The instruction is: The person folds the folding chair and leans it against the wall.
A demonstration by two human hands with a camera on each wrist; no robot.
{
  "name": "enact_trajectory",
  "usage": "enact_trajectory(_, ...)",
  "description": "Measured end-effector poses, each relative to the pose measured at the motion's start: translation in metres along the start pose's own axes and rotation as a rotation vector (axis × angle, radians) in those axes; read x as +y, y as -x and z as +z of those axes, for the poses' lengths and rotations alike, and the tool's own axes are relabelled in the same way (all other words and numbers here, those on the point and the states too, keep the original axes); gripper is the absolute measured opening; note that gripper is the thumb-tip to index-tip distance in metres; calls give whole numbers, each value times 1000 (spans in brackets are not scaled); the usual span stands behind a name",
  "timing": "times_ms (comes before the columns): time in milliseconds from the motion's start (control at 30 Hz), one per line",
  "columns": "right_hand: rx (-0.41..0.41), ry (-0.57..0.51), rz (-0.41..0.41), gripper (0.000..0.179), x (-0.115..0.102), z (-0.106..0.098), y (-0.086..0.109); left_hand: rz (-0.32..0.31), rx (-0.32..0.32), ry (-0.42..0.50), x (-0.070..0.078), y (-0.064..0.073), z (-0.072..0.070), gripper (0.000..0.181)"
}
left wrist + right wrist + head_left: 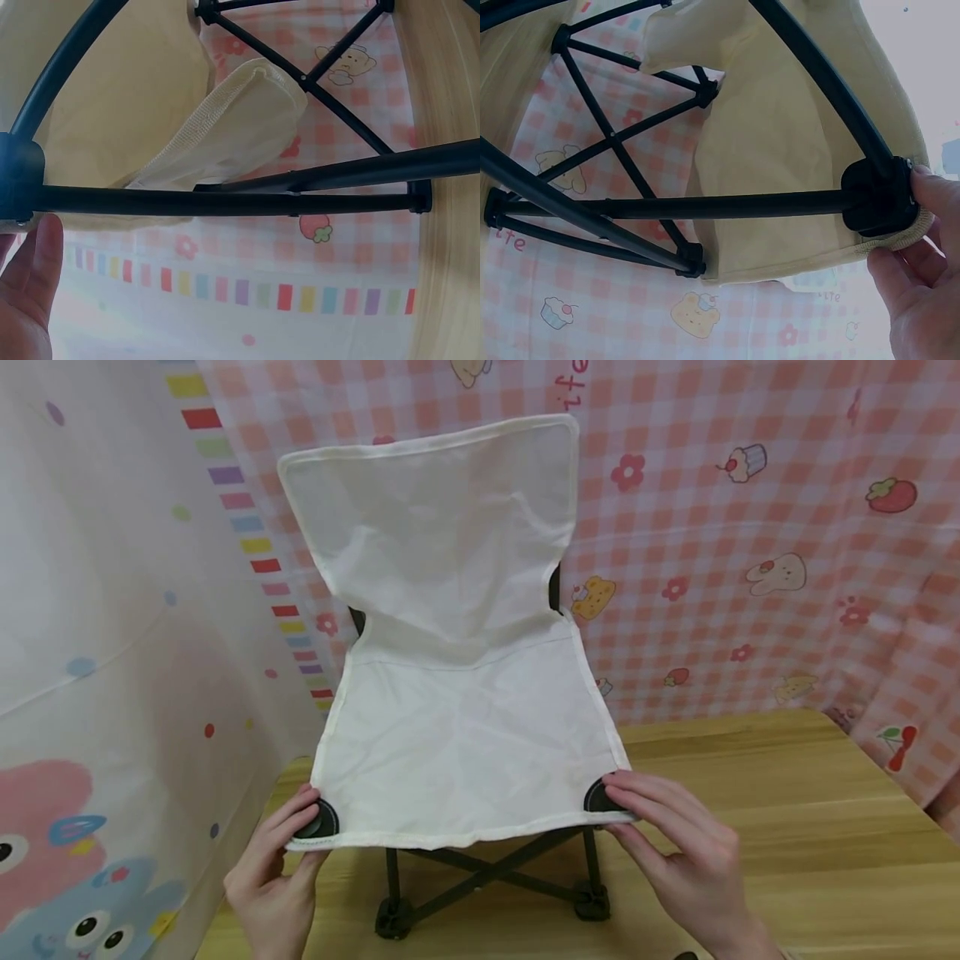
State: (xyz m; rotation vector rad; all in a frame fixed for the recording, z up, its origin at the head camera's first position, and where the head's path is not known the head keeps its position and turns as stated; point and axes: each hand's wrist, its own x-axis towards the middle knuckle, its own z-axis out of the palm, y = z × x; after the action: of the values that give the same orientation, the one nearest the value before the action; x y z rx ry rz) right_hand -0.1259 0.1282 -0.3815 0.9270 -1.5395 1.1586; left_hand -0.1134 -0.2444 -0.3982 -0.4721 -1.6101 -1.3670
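Observation:
A small folding chair (465,735) with a white fabric seat and backrest stands unfolded on dark tubular legs. My left hand (272,881) pinches the seat's front left corner, fingers over the black corner patch (324,821) and thumb beneath. At the front right corner my right hand (686,856) pinches the fabric the same way beside the other black patch (600,797). From below, the right wrist view shows a black plastic joint (877,196) at that corner, with fingers around the fabric edge. In the left wrist view a dark tube (225,201) runs from the left corner joint.
The chair stands on a wood-grain table (750,793) that extends to the right. Behind it hangs a pink checked curtain (675,552) with cartoon prints. A white printed curtain (112,610) hangs close on the left. Crossed leg bars (487,872) show under the seat.

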Motion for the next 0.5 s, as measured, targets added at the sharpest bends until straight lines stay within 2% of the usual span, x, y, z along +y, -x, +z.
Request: enact_trajectory(500,17,15,17,34,-1,1,-2,8,19,-44,4,2,7,28)
